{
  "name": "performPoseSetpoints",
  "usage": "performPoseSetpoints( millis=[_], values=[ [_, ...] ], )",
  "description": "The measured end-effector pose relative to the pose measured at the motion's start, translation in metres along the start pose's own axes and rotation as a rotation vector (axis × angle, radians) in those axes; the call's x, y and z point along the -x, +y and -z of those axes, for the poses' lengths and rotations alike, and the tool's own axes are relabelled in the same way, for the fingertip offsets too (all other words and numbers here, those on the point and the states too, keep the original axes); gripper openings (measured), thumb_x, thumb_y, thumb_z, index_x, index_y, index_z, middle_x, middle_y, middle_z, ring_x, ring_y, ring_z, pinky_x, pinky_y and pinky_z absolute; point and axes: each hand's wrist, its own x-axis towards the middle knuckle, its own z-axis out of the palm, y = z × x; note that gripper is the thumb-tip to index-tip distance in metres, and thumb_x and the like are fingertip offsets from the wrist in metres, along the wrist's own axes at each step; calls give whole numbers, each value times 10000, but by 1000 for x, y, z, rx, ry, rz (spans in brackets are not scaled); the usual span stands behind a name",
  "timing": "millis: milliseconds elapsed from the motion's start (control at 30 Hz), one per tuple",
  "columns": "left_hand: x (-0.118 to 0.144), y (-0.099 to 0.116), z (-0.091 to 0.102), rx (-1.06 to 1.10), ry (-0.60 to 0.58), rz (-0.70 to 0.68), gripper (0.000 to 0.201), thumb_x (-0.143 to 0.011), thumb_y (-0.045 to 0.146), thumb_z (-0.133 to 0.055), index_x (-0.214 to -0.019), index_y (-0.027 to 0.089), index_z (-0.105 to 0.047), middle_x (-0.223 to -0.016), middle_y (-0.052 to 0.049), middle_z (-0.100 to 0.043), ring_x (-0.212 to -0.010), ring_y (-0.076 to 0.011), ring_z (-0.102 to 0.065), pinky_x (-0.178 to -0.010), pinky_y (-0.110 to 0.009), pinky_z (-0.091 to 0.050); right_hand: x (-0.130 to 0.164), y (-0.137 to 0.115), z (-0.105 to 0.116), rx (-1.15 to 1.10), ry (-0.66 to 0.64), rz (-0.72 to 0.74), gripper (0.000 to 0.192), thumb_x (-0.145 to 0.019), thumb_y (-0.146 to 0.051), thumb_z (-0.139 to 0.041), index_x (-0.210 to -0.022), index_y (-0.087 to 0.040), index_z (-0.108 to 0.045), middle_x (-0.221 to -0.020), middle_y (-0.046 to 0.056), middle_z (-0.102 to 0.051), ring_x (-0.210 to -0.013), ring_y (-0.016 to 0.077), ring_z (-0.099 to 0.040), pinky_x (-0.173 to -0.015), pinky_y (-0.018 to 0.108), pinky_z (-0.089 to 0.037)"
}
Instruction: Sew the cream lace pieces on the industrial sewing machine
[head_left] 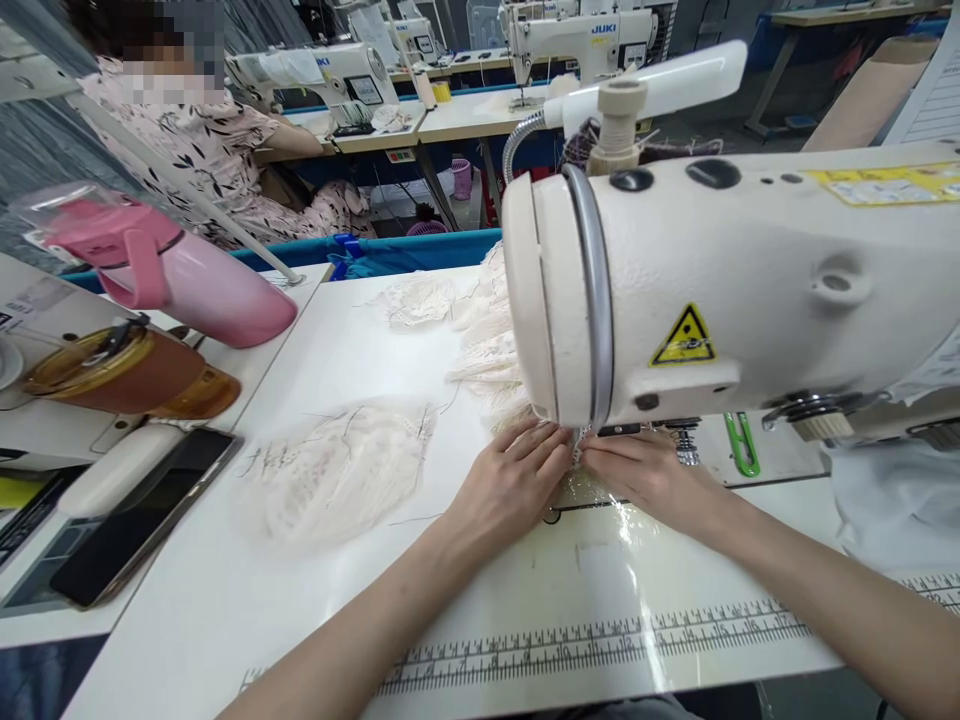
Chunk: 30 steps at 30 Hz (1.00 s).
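At the needle end of a white sewing machine [750,270], my two hands work close together. My left hand [521,470] has its fingers together on the edge of cream lace fabric [487,350], which runs back beside the machine head. My right hand [645,465] pinches a narrow white lace strip [577,447] at its fingertips, just right of my left hand. The machine head hides the needle and part of the fingers. A loose cream lace piece [352,465] with trailing threads lies left of my hands, and a smaller lace piece [420,298] lies farther back.
At the left stand a pink bottle [195,270], an amber cup [135,370] and a dark phone [142,520]. A green thread snipper [741,445] lies on the machine bed. Along the front edge runs a printed ruler [600,645]. Another person [187,150] sits beyond.
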Motion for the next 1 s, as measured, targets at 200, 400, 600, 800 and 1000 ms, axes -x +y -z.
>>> performPoseSetpoints(
  millis=[200, 400, 600, 800, 1000],
  values=[
    [-1, 2, -1, 19, -18, 46, 196, -914, 126, -424, -1019, 136, -589, -1152, -87, -672, -1114, -210, -618, -1022, -385, -448, -3, 3, 0, -21, -30, -13, 225, -915, -115, -477, -973, -209, -672, -954, 23, -702, -836, 123, -649, -772, 267, -516],
    [-1, 4, -2, 28, -33, 67, 276, -916, 169, -445, -1155, 128, -577, -1166, -79, -669, -1115, -217, -615, -1036, -400, -430, -1, -2, 6, 114, -1, -130, 202, -917, -219, -515, -989, -260, -699, -792, 0, -680, -704, 134, -608, -609, 256, -471],
    [3, 5, -5, -20, -17, 29, 350, -922, 202, -457, -1245, 117, -560, -1241, -98, -633, -1156, -235, -591, -1049, -421, -411, -5, -6, 10, 17, -6, -209, 296, -934, -189, -420, -989, -298, -690, -781, -8, -666, -696, 149, -591, -641, 291, -503],
    [3, 6, -5, -42, -34, 39, 355, -937, 216, -436, -1253, 116, -563, -1251, -109, -624, -1153, -244, -591, -1042, -440, -416, -3, -4, 6, -149, 45, -230, 332, -941, -203, -381, -1097, -313, -652, -844, 6, -688, -779, 173, -636, -690, 327, -562],
    [2, 7, -4, -54, -39, 36, 362, -939, 235, -438, -1259, 119, -561, -1228, -115, -636, -1135, -256, -601, -1041, -463, -409, 4, 2, -1, -119, 87, -281, 343, -949, -194, -374, -1072, -327, -665, -945, -1, -702, -867, 164, -648, -767, 323, -558]
  ],
)
